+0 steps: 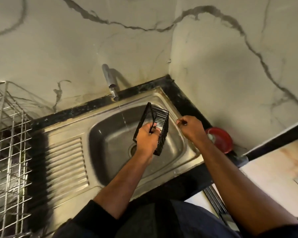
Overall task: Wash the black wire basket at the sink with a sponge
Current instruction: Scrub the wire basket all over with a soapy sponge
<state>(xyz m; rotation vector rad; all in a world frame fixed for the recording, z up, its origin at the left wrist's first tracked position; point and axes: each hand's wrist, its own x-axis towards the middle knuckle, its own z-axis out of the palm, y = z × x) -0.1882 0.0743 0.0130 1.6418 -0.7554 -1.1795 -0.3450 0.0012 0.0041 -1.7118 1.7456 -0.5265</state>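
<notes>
Left hand (145, 136) around black, thin-barred wire basket (159, 127)

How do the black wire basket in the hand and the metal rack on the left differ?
The black wire basket is black, while the metal rack is silvery. The basket is held tilted over the sink by the left hand; the rack stands beside the sink, untouched. The basket looks much smaller than the rack. The basket has close parallel bars; the rack has a wider square grid. Both are made of wire.
</notes>
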